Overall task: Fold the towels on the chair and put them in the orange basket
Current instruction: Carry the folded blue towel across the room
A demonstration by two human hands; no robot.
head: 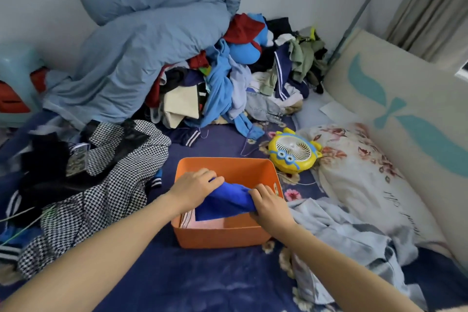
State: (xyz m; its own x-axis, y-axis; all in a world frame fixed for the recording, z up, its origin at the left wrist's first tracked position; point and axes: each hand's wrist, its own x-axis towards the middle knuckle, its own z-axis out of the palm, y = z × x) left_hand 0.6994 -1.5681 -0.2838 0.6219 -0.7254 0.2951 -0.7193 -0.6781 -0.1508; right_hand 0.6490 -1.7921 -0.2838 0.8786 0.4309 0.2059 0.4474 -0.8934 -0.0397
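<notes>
Orange basket (222,234) sits on the dark blue bedsheet (177,281) with a folded blue towel (225,200) inside, over a pink towel (210,223). Left hand (195,186) and right hand (269,204) each pinch one end of the blue towel with curled fingers.

2 hands: left hand (195,185), right hand (269,204). 1 basket (220,237) under them. 1 blue towel (225,199) between the hands. 1 pink towel (212,223) below it; further folded pieces there, can't tell. 1 fan (293,151) and 1 pillow (354,172) beyond right hand. 1 checked garment (101,185) left of left hand. 1 duvet (141,53) far beyond. Clothes (228,88) heaped, uncountable.
</notes>
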